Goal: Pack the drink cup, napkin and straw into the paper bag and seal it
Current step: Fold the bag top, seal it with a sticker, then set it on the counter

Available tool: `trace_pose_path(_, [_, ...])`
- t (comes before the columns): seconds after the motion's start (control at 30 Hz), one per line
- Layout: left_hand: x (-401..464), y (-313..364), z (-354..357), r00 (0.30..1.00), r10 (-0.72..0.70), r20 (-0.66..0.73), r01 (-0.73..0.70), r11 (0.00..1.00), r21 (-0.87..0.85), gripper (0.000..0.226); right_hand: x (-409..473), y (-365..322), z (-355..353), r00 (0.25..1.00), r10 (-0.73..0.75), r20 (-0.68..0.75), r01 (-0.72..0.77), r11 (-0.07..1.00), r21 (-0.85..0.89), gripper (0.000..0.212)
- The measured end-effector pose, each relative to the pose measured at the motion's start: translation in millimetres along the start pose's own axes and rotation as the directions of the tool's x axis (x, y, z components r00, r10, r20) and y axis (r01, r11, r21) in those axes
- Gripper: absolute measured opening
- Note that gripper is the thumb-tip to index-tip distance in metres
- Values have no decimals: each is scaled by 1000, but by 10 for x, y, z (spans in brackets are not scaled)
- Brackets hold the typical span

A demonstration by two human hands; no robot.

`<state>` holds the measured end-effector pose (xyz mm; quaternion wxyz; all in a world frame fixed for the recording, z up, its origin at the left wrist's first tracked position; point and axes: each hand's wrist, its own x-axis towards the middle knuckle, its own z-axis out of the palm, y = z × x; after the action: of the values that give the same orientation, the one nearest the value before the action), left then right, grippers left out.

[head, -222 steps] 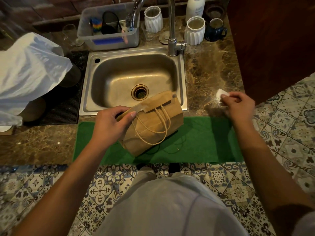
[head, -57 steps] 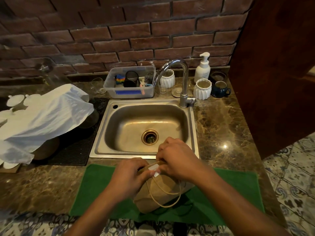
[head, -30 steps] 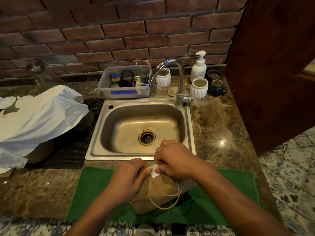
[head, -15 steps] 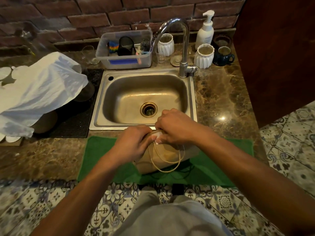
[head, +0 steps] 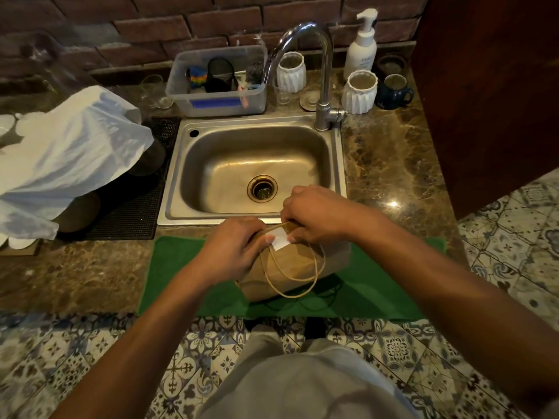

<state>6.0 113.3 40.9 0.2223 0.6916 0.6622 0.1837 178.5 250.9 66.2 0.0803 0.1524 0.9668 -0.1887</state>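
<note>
A brown paper bag [head: 292, 270] with string handles sits on a green mat [head: 181, 267] at the counter's front edge, its top folded over. A small white sticker [head: 279, 239] lies across the folded flap. My left hand [head: 234, 247] grips the bag's top left side, thumb beside the sticker. My right hand [head: 316, 214] presses down on the fold and on the sticker's right edge. The cup, napkin and straw are hidden from view.
Just behind the bag is a steel sink [head: 254, 173] with a tall tap [head: 320, 71]. A clear tub [head: 217, 83], white ribbed pots [head: 358, 92], a soap pump [head: 361, 45] and a blue mug [head: 393, 92] line the back. White plastic bag [head: 66, 152] at left; dark wooden panel [head: 484, 86] at right.
My right hand fetched the white sticker from the counter at right and brought it onto the folded bag top. Both hands now press on it. In the last second the hands barely moved; the camera shifted.
</note>
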Motion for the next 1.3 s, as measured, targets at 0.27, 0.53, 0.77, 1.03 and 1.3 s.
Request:
trace_pose_path(0.27, [61,25,38,994,-67,82,61,995,76,26,-49,15,43,999,40,33,-43,996,73,17])
trace_pose_path(0.53, [14,36,-37,992,46,119,-46,999,-7,27,-82,-7,-1,994,66,82,-73,994,77,16])
trace_pose_path(0.77, [-24,21,5,996,30,87,-29,999,-13,44,0,-189,106,999,30,-37,-32,999,-37,32])
trace_pose_path(1.03, [-7,61,-20,998,43,54,-41,998,-43,31,-91,-88,-90,998,37,42,-35,997,-62,33])
trace_pose_path(1.3, [-12,85,-28,990,110,91,-109,994,-14,27,-92,-164,-26,998,-52,36,54,996,-68,25])
